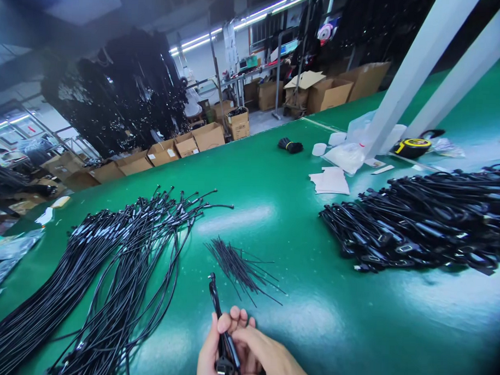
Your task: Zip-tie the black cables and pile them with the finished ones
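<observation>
A folded black USB cable (223, 348) stands out between my two hands at the bottom of the head view, one small plug pointing away and the USB plug near my palms. My left hand (207, 350) presses along its left side with thumb and fingers. From the right, my right hand (264, 355) has its fingers curled round the same bundle. Just beyond my hands lies a loose heap of short thin black ties (243, 266). To the left, long uncoiled black cables (127, 281) spread over the green table (289, 227).
Folded, bundled cables (416, 220) are piled on the right. Behind them are a yellow and black tape measure (413, 147), a plastic bag (347, 157), white paper pieces (330, 181) and white posts (422, 67). A tied black bundle (290, 145) lies near the far edge, with cardboard boxes (208, 136) beyond.
</observation>
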A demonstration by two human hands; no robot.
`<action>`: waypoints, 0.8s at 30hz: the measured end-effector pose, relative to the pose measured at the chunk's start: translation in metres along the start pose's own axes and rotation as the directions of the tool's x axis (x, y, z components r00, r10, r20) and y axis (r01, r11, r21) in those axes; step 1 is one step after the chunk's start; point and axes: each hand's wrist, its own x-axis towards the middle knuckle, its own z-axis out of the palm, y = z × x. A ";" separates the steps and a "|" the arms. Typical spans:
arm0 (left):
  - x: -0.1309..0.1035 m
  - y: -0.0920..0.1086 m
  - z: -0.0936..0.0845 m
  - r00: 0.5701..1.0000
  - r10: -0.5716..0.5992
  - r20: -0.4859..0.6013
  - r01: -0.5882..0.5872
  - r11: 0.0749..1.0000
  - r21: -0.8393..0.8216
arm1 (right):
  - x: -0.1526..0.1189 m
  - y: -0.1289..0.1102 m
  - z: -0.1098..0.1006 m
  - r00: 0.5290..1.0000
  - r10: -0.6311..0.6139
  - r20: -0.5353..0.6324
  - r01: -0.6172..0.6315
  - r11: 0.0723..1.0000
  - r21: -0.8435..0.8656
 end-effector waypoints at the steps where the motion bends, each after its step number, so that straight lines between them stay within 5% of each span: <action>1: 0.001 0.000 -0.001 1.000 -0.006 0.007 0.006 1.000 -0.011 | -0.002 0.000 0.000 1.000 -0.020 0.011 0.020 0.999 -0.041; 10: 0.001 -0.003 0.003 0.999 0.020 -0.044 -0.019 0.999 0.026 | -0.009 0.027 0.012 0.958 -0.287 -0.021 0.254 0.876 -0.411; 16: -0.001 -0.007 0.005 0.997 0.063 -0.048 -0.061 0.997 0.040 | -0.010 0.030 0.014 0.887 -0.451 -0.103 0.365 0.819 -0.442; 20: -0.002 -0.008 0.003 0.994 0.098 -0.055 -0.093 0.993 0.077 | -0.012 0.028 0.017 0.911 -0.397 -0.109 0.335 0.869 -0.366; 24: 0.000 -0.008 0.002 0.992 0.123 0.006 -0.123 0.990 0.075 | -0.011 0.020 0.013 0.981 -0.142 -0.130 0.131 0.988 -0.086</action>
